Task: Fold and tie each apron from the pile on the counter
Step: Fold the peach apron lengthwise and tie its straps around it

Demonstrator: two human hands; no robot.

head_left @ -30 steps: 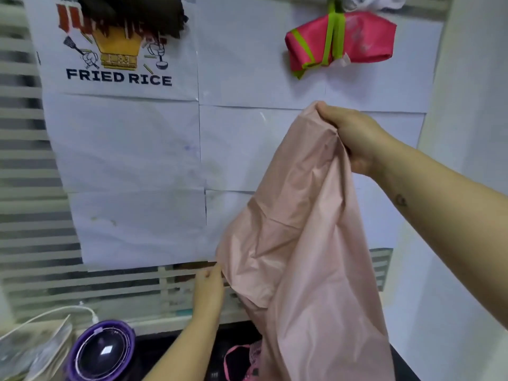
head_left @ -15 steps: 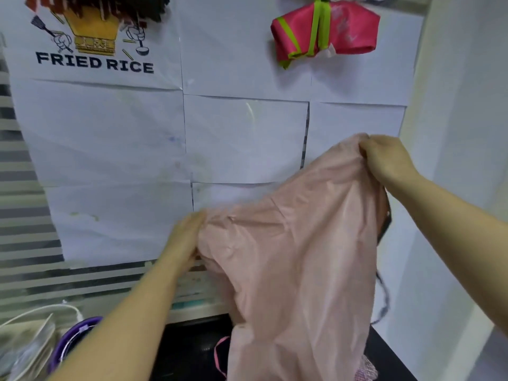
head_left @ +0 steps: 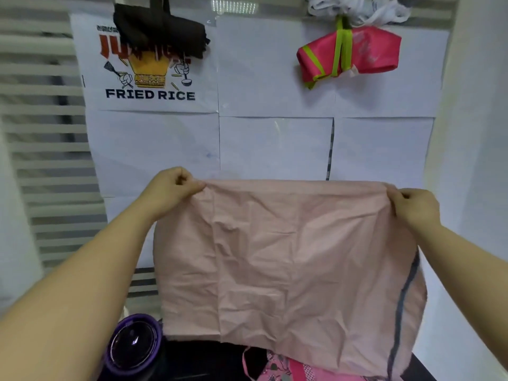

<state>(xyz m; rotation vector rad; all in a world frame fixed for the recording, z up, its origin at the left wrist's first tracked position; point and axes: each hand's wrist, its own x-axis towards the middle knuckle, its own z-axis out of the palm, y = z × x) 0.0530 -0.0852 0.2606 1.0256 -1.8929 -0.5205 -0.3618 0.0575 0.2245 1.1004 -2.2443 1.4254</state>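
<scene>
Both forearms are cut off at the frame's lower corners. On the dark counter [head_left: 198, 361], largely hidden by hanging cloth, a purple round container [head_left: 134, 345] is partly covered by the left arm. A patterned pink fabric [head_left: 286, 369] is seen only in part below the hem, and what it is cannot be made out. A pale pink apron [head_left: 288, 257] is held spread in the air above the counter. Its top edge is pinched at one corner by the left hand [head_left: 171, 188] and at the other by the right hand [head_left: 415, 207], fingers curled round the cloth. A dark strap [head_left: 404, 298] is seen along the apron's right edge, its lower end lost at the frame. Behind, the wall is covered with white paper sheets [head_left: 275, 147] and a "FRIED RICE" poster [head_left: 149, 78], its upper lettering hidden by a dark cloth bundle [head_left: 162, 31]. A red bundle [head_left: 349, 53] bound with green straps is hung at upper right under white plastic bags [head_left: 357, 6] cropped by the top edge. Slatted blinds [head_left: 41, 133] are blurred at far left
</scene>
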